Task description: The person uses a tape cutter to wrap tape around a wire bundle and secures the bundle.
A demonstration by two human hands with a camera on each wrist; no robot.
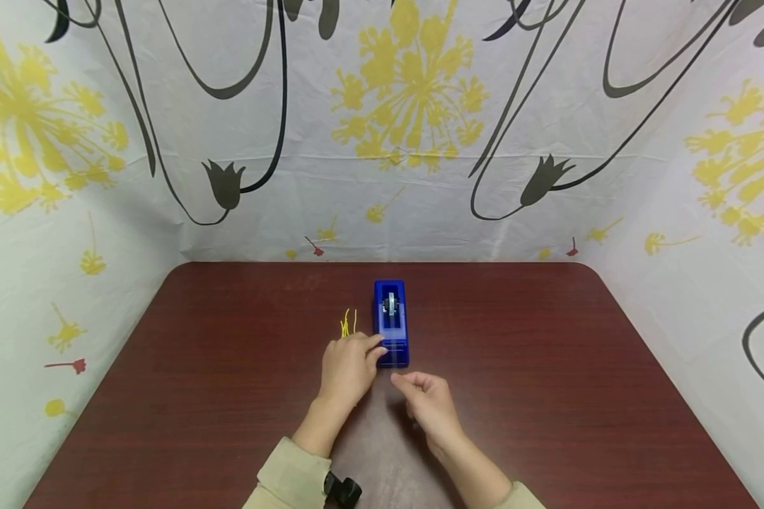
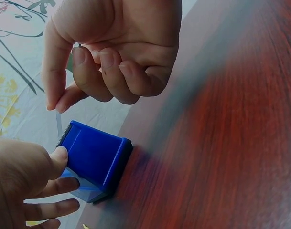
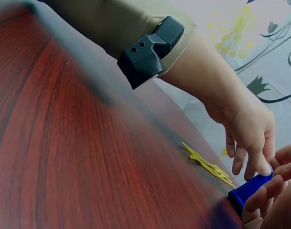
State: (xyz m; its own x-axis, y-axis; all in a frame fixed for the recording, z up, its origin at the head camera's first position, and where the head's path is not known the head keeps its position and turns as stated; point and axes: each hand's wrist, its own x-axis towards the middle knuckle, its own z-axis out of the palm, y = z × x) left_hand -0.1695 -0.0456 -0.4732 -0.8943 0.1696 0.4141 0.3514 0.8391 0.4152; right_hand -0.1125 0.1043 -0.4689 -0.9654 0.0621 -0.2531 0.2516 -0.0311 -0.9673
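Nearest are the pale beige left sleeve [image 1: 289,477], with a black wrist device [image 1: 344,490] at its cuff, and the right sleeve [image 1: 522,498] at the lower edge. Beyond them, the right hand [image 1: 429,406] grasps the free end of a clear tape strip [image 2: 59,123] between thumb and forefinger — its other fingers curl into the palm. The strip runs from that pinch back to the toothed cutter [image 2: 64,135] of a blue tape dispenser [image 1: 392,331].

The dispenser sits on the reddish-brown table [image 1: 547,396], near the middle of its width and toward the far side. Its long axis runs away from the person, almost straight; the cutter end faces the person, and the reel [image 1: 391,304] lies in the farther half. The left hand [image 1: 349,369] reaches in from the left, its thumb touching the dispenser beside the cutter, the remaining fingers loosely extended rather than clenched.

Just past that hand, left of the dispenser, lie thin yellow strands [image 1: 346,327]. Behind the table's far edge hangs a white cloth [image 1: 433,205] — printed with yellow blooms and grey stems.
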